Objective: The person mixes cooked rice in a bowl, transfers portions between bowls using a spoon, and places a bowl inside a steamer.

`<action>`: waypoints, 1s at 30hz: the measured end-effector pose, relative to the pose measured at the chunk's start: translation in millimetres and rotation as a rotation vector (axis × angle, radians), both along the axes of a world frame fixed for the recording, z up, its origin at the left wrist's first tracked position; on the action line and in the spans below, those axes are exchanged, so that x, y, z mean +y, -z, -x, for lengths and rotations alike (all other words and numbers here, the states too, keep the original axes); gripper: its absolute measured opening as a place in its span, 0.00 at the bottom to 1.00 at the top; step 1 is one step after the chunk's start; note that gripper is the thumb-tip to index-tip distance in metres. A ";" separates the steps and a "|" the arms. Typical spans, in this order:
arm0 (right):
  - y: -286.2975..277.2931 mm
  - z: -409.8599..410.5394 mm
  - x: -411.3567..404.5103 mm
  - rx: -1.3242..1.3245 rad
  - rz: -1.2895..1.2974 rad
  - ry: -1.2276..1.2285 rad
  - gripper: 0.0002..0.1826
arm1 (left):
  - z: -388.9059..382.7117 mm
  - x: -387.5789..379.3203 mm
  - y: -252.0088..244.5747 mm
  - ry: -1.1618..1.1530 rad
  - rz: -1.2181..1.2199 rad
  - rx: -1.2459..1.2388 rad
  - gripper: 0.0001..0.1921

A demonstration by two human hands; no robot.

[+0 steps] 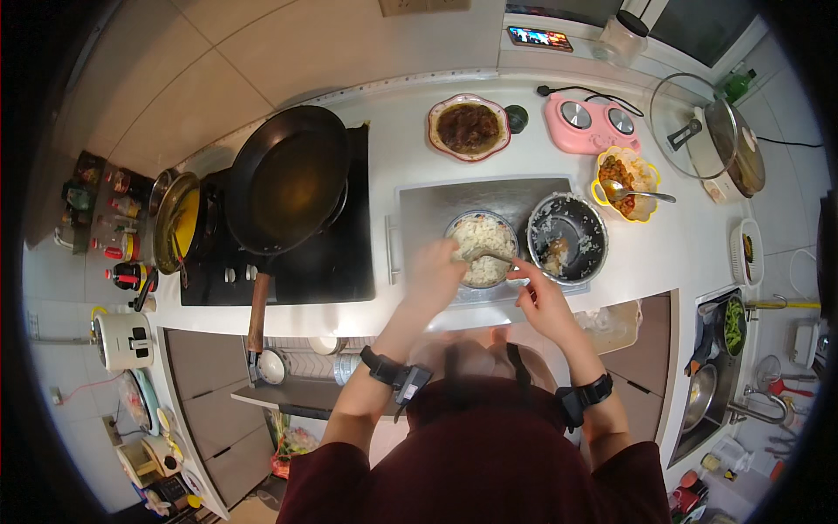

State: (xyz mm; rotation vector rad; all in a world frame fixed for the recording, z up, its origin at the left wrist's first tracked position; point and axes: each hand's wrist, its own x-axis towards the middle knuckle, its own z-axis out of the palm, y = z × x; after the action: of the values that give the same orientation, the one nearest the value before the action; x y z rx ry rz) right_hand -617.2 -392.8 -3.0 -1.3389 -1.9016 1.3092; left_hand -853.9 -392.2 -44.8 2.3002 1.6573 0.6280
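A bowl of white rice stands on a metal board in front of me. A metal spoon lies across the rice. My left hand is at the bowl's left side, blurred, near the spoon's left end; whether it grips the spoon or the rim is unclear. My right hand has its fingertips at the spoon's right end, by the bowl's right rim; its hold is also unclear. Right of the bowl stands a dark-lined metal pot with rice grains on its walls and a brownish clump inside.
A large wok sits on the black stove at left. Beyond the board are a scalloped dish of dark food and a pink double-plate appliance. A yellow-rimmed bowl with a spoon stands right, a glass lid behind it. The sink is far right.
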 end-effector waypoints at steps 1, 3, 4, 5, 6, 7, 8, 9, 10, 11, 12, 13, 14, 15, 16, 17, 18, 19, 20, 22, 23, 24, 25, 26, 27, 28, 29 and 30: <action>-0.5 0.5 -0.7 0.008 0.031 0.004 0.26 | 0.5 -0.3 0.2 -0.007 -0.025 0.040 0.04; -1.4 1.1 -1.6 0.010 0.001 0.004 0.25 | 2.3 -0.4 0.7 -0.015 -0.071 0.106 0.04; -1.7 0.8 -1.9 0.029 0.013 0.002 0.25 | 3.5 -0.7 1.0 -0.016 -0.091 0.131 0.05; -1.8 0.4 -2.2 0.013 0.001 0.007 0.25 | 4.7 -0.5 1.4 -0.027 -0.110 0.155 0.05; -1.8 -0.4 -2.3 0.011 0.007 0.010 0.25 | 5.0 -0.7 1.9 -0.021 -0.112 0.147 0.05; -1.4 -1.2 -2.0 0.009 0.013 0.012 0.25 | 5.6 -0.4 2.3 -0.025 -0.112 0.138 0.05; -0.8 -2.0 -1.8 0.009 0.006 0.011 0.25 | 5.5 0.1 2.6 -0.029 -0.112 0.128 0.05; 0.0 -2.8 -1.0 0.009 0.000 0.011 0.26 | 5.0 0.5 2.6 -0.017 -0.074 0.115 0.05; 1.0 -3.2 0.1 0.019 0.020 0.021 0.26 | 4.3 1.8 2.2 -0.005 -0.035 0.103 0.05; 2.1 -3.6 1.4 0.006 -0.026 -0.004 0.26 | 3.0 3.3 1.4 0.005 0.046 0.075 0.05; 3.3 -3.6 3.3 0.001 -0.048 -0.020 0.26 | 1.9 4.2 0.0 0.035 -0.011 0.071 0.05; 4.5 -3.4 5.1 0.014 -0.057 -0.032 0.26 | 0.6 5.2 -1.9 0.063 -0.026 0.052 0.05; 5.3 -3.2 7.3 0.002 -0.078 -0.038 0.26 | -0.6 6.5 -4.3 0.083 -0.023 0.025 0.05; 5.9 -2.6 9.1 0.008 -0.086 -0.041 0.26 | -1.2 7.5 -7.2 0.096 -0.027 0.017 0.05; 6.2 -2.0 11.0 0.028 -0.068 -0.050 0.26 | -1.9 8.7 -10.2 0.102 -0.013 0.001 0.05; 6.1 -1.3 12.1 0.017 -0.094 -0.045 0.26 | -1.7 9.4 -13.4 0.107 0.001 -0.016 0.05; 5.7 -0.5 12.6 0.020 -0.094 -0.045 0.26 | -0.7 9.3 -16.8 0.084 0.023 -0.027 0.04; 5.0 0.1 12.6 0.035 -0.078 -0.035 0.26 | 0.6 8.9 -20.0 0.061 0.045 -0.038 0.04; 3.9 0.6 11.6 0.024 -0.084 -0.044 0.26 | 2.4 8.1 -23.0 0.037 0.067 -0.049 0.04; 1.2 1.1 8.6 0.035 -0.049 -0.031 0.26 | 5.6 5.8 -28.1 0.020 0.093 0.005 0.05; -0.2 1.2 7.0 0.018 -0.056 -0.043 0.26 | 6.3 4.6 -30.1 0.008 0.121 0.037 0.06; -1.3 1.0 6.1 0.008 -0.053 -0.038 0.26 | 5.8 5.3 -31.4 0.008 0.073 -0.005 0.07; -2.4 0.7 5.8 -0.002 -0.050 -0.034 0.26 | 4.8 5.7 -32.6 0.005 0.041 -0.042 0.08; -3.0 0.6 6.3 0.021 -0.016 -0.020 0.26 | 3.0 7.1 -33.6 -0.013 0.079 -0.061 0.09; -3.6 -0.1 7.8 0.014 -0.058 0.011 0.25 | 0.7 8.4 -34.6 -0.024 0.025 -0.086 0.10; -3.7 -0.3 9.6 0.013 -0.057 0.031 0.24 | -2.3 9.9 -35.8 -0.050 0.041 -0.093 0.11; -4.0 -1.6 12.5 0.012 -0.057 0.051 0.24 | -6.2 10.9 -37.1 -0.076 0.058 -0.101 0.12; -4.0 -2.4 15.7 0.015 -0.199 0.125 0.17 | -9.8 12.8 -38.7 -0.071 0.038 -0.138 0.11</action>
State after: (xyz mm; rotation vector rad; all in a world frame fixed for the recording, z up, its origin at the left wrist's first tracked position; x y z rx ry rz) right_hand -614.8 -377.1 1.0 -1.3184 -1.8519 1.0375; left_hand -844.2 -379.4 -6.2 2.1286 1.6775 0.7452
